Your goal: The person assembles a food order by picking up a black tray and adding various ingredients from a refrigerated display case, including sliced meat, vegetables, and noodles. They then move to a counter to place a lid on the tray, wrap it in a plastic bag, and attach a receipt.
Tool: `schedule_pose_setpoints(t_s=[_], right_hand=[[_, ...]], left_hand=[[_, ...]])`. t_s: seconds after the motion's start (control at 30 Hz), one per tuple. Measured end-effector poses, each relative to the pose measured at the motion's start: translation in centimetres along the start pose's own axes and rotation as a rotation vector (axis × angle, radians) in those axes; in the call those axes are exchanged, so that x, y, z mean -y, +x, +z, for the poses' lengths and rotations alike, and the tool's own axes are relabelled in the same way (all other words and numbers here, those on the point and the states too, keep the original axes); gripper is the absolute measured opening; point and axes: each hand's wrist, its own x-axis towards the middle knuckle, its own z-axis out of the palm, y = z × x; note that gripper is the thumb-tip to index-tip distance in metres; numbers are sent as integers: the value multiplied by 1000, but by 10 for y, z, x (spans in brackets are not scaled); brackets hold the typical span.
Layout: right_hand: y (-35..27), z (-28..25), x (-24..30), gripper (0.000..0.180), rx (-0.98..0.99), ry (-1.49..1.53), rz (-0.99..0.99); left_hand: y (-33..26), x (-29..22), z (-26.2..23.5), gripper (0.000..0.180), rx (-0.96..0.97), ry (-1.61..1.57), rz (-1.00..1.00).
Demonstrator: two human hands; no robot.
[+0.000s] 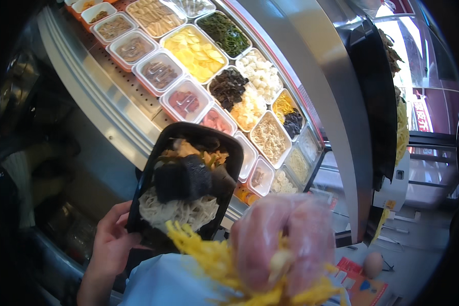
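My left hand [115, 237], bare, grips a black plastic food container [229, 181] by its lower left edge. Pale thin noodles [176, 211] lie inside it, with dark, nearly black pieces [182, 178] over them and orange-brown bits [186, 148] at the far end. To the right of the container is my right hand [285, 239], in a clear plastic glove. Its fingers are closed round a bunch of yellow noodles [199, 250], whose strands hang out on both sides. The left end of the bunch overlaps the container's near edge in this view; whether they touch I cannot tell.
Beyond the container stands a metal-framed display case [107, 130] with rows of food tubs, among them yellow slices [194, 51], dark greens [224, 33] and bean sprouts [270, 140]. A curved steel panel [321, 66] runs along the right. An egg-shaped object [373, 264] lies at the lower right.
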Motion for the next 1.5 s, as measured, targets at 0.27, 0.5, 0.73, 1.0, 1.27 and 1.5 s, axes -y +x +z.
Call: schedule_pose_setpoints(t_s=[0.27,0.5,0.73,1.0,1.27,1.5], right_hand=[[16,29,14,23,-517,-254,105],[38,47,22,26,-512,-135,162],[51,70,23,15,85,-7,60],[60,87,-5,15,149,158,20],[67,91,-6,16,195,147,27],[64,93,1,17,213,135,34]], left_hand=[[4,-10,-10,64,77,-21,-17],[-11,-27,-10,66,75,-24,-4],[-45,-42,-27,68,-43,-44,15],[-81,-54,-41,65,-133,-28,37],[-80,-51,-48,64,-94,-86,89],[-80,-53,-47,65,-46,-88,96]])
